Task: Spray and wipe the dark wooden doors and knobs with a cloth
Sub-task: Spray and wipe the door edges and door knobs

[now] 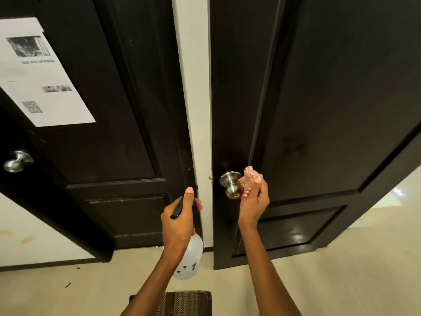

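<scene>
Against the right side of the knob (231, 184) on the right door (319, 110), the pink cloth (250, 177) sits bunched in my right hand (254, 202), fingers curled round it. Left of that knob, my left hand (180, 218) grips the spray bottle (190, 258) by its black trigger head. Farther left, a second knob (17, 160) sits on the left door (109, 133), below a paper notice (38, 74).
</scene>
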Available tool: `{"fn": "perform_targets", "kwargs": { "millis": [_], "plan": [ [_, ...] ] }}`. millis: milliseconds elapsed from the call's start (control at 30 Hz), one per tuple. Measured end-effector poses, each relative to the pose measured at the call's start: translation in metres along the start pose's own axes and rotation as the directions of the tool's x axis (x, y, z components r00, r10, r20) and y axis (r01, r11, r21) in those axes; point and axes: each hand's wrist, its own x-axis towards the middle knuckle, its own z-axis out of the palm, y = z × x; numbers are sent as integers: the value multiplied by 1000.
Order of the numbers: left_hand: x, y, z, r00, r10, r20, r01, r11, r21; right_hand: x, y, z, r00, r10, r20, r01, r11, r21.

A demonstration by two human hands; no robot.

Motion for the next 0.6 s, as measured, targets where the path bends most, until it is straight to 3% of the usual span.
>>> {"fn": "perform_targets", "kwargs": {
  "millis": [33,67,100,133,200,400,467,500,600],
  "plan": [
    [2,0,1,1000,-4,1,4,1000,2,1,-4,4,975,-199,98,214,960,-181],
    [3,0,3,1000,-11,2,11,1000,2,0,-4,7,902,-357,243,427,822,-378],
    [4,-1,4,1000,-16,0,16,1000,0,2,3,9,823,-406,398,566,653,-503],
    [4,-1,6,1000,-20,-4,20,1000,-3,2,12,9,772,-384,506,635,508,-582],
    [4,-4,7,1000,-19,-14,19,1000,-2,0,30,3,729,-304,613,684,339,-646],
    [14,-4,18,1000,-24,1,24,1000,-16,20,28,-8,554,-279,784,828,87,-554],
    [15,-5,23,999,-37,9,37,999,-21,27,26,-11,547,-268,793,836,127,-534],
    [17,-5,25,999,-47,7,47,999,-18,30,24,-12,592,-266,760,806,211,-554],
    [26,-8,30,997,-74,15,74,997,-14,33,20,-15,840,-202,504,520,570,-636]
  ]
}}
